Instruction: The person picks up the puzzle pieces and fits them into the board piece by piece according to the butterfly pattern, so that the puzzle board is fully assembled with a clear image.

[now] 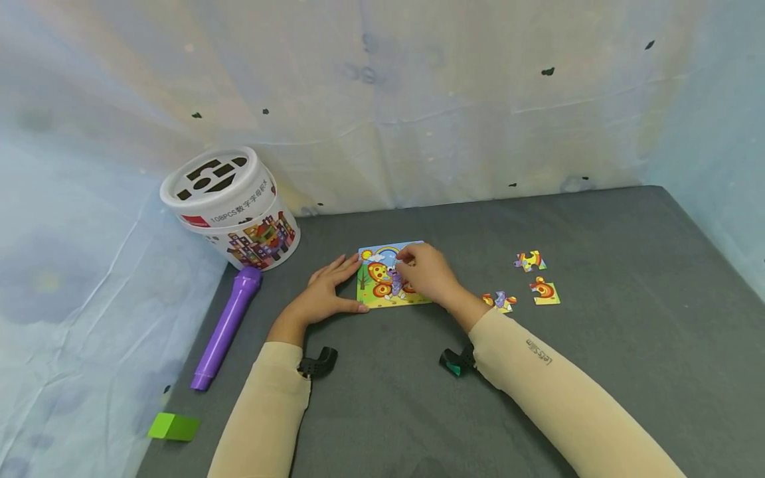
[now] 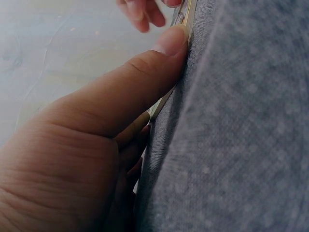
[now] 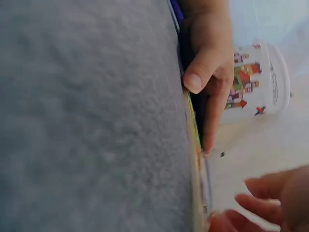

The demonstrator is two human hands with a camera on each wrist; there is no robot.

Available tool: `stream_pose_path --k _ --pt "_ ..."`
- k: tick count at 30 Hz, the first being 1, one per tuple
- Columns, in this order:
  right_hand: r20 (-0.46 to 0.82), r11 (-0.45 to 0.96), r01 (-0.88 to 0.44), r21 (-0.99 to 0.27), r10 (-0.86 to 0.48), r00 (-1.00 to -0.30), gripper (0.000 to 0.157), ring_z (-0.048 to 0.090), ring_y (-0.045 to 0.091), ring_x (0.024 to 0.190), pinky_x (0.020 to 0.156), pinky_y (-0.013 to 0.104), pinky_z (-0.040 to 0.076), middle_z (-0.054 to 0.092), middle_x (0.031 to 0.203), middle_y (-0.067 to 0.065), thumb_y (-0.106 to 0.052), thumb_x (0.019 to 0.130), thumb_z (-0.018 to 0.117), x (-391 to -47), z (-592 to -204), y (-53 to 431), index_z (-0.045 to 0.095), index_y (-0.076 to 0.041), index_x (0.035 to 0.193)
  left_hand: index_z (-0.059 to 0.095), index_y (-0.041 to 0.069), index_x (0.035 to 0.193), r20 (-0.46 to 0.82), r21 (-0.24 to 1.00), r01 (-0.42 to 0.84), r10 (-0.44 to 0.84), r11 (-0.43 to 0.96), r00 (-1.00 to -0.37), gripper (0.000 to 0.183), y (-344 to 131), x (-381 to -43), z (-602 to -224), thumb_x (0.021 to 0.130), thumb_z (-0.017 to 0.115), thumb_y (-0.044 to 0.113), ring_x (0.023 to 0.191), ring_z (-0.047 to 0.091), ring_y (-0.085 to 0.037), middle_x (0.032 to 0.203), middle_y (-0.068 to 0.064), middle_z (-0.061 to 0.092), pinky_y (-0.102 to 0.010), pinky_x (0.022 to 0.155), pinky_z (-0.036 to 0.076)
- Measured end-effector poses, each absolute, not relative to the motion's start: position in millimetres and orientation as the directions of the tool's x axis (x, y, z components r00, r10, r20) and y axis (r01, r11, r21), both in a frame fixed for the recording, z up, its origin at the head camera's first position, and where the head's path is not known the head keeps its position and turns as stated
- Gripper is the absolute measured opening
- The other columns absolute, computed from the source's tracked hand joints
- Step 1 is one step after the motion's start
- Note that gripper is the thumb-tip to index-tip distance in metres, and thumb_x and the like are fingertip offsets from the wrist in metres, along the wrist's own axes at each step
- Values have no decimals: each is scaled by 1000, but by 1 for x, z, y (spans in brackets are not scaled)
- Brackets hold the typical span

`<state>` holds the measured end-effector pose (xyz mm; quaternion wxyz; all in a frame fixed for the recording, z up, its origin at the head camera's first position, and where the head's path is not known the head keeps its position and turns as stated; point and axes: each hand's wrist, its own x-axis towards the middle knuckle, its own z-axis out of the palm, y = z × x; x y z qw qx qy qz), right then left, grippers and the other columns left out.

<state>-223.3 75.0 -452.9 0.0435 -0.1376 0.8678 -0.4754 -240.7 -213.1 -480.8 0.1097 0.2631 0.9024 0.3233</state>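
A small picture puzzle with a butterfly on it [image 1: 379, 257] lies on the grey cloth in front of me. My left hand [image 1: 325, 292] rests at its left side, fingers stretched along the edge and thumb at the near corner. In the left wrist view, the left thumb [image 2: 159, 53] lies against the puzzle's thin edge. My right hand [image 1: 433, 272] is bent over the puzzle's right half and covers much of it. In the right wrist view, a fingertip reaches the board [image 3: 195, 164] while other fingers stay raised; I cannot tell whether they pinch a piece.
Several loose puzzle pieces lie to the right: one at the back [image 1: 530, 261], one at the corner [image 1: 545, 292], one beside my right wrist [image 1: 502, 302]. A white tub [image 1: 239, 212], a purple stick [image 1: 227, 328] and a green block [image 1: 173, 427] are at the left.
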Motion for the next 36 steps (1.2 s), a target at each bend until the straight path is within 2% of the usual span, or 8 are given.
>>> stream_pose_path --k 3,7,11,15,21,26,32,36 --pt "118 649 -397 -649 -430 -895 35 62 32 125 107 49 49 65 139 17 -17 108 70 -213 -447 74 71 2 138 34 17 173 -19 646 407 546 646 -837 112 -214 -241 -482 86 90 59 166 9 -27 179 3 25 -64 126 2" --pt "-6 731 -529 -430 -589 -808 63 38 39 155 121 59 34 44 168 18 -33 109 70 -201 -443 74 53 0 160 34 18 173 -22 640 404 541 654 -841 111 -213 -241 -481 86 90 58 166 9 -27 179 3 25 -63 126 2" --pt "-159 781 -537 -317 -603 -782 84 18 38 163 122 64 28 23 179 9 -53 108 66 -192 -444 73 34 -8 172 34 17 173 -31 630 398 534 667 -845 109 -212 -241 -479 87 92 50 166 9 -26 179 4 25 -62 126 2" --pt "-179 795 -534 -288 -593 -785 87 16 36 164 123 63 27 21 180 6 -58 107 64 -189 -444 71 32 -10 173 33 18 173 -42 619 394 530 679 -847 108 -211 -240 -478 88 93 46 165 8 -24 179 5 24 -61 127 2" --pt "-170 789 -534 -304 -597 -784 85 19 36 163 122 64 28 24 179 7 -57 107 65 -190 -443 70 35 -11 172 33 17 173 -43 621 394 531 677 -846 107 -212 -239 -478 89 92 44 166 8 -27 179 3 24 -63 126 2" --pt "-141 753 -522 -401 -614 -777 82 17 35 164 120 65 27 24 179 4 -55 107 67 -193 -449 76 38 -14 172 33 18 174 -45 622 393 532 677 -845 108 -213 -239 -479 89 92 48 166 8 -26 179 4 24 -63 126 2" --pt "-39 612 -486 -624 -646 -763 79 21 37 163 121 68 25 24 178 11 -51 107 68 -200 -448 90 41 -12 170 34 15 173 -28 627 405 538 665 -842 111 -212 -240 -480 86 92 53 165 10 -30 179 0 26 -64 126 4" --pt "72 452 -433 -780 -623 -779 72 35 38 157 120 63 33 38 172 16 -44 109 68 -202 -437 104 45 -7 167 34 16 173 -38 619 399 533 676 -845 110 -211 -241 -479 87 92 51 166 9 -28 179 1 25 -64 126 2"
